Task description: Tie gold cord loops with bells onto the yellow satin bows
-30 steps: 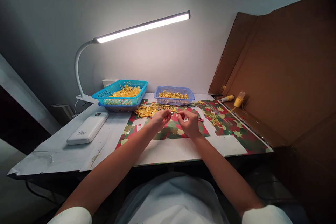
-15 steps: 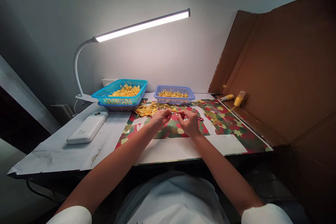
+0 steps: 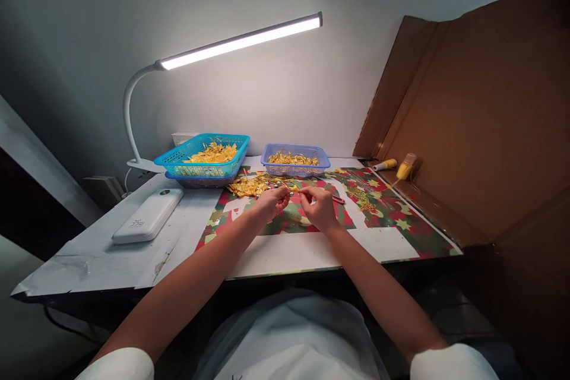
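Observation:
Over the patterned paper, my left hand (image 3: 271,202) and my right hand (image 3: 319,206) meet fingertip to fingertip, both closed in a pinch. Between them stretches a small piece of gold ribbon (image 3: 294,189), gripped from either side; its exact shape is too small to make out. Just behind my left hand lies a loose pile of gold ribbon pieces (image 3: 246,186). A pink-handled tool (image 3: 339,199) shows beside my right hand, partly hidden by it. Fine gold threads (image 3: 364,199) lie further right.
At the back left, a turquoise basket (image 3: 202,164) of gold ribbon pieces is stacked on another basket. A purple basket (image 3: 295,170) holds more. A white power bank (image 3: 148,217), a lamp (image 3: 243,41), a yellow thread spool (image 3: 405,167) and a cardboard sheet (image 3: 481,113) surround the work area.
My hands stay in nearly the same place, fingers still pinching the gold ribbon. Slightly more of the ribbon shows between the fingertips. The view has shifted a little.

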Demonstrator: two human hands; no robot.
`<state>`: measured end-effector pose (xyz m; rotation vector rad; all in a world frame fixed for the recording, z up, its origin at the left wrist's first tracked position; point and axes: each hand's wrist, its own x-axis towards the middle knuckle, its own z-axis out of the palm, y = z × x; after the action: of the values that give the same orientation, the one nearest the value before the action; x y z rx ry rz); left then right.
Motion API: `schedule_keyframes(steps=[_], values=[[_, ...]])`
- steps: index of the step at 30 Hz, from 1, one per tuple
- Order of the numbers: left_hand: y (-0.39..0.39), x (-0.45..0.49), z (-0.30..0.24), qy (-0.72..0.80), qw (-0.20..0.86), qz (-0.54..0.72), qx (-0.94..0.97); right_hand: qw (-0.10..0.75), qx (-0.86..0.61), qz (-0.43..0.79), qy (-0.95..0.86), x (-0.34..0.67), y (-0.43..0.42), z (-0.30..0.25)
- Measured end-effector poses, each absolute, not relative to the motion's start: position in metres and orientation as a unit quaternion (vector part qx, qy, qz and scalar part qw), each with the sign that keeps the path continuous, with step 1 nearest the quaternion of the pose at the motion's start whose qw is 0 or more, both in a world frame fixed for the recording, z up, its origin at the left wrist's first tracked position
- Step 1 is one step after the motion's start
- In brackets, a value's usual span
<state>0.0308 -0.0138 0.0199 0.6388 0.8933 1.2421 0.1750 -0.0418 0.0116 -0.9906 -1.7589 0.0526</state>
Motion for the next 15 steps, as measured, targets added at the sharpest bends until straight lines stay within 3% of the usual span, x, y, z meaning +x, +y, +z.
schedule_keyframes(steps=[15], values=[[-0.0140,0.0307,0.0242,0.372,0.727,0.537,0.212,0.570,-0.426,0.079,-0.698,0.1729,-0.0436,0.0113]])
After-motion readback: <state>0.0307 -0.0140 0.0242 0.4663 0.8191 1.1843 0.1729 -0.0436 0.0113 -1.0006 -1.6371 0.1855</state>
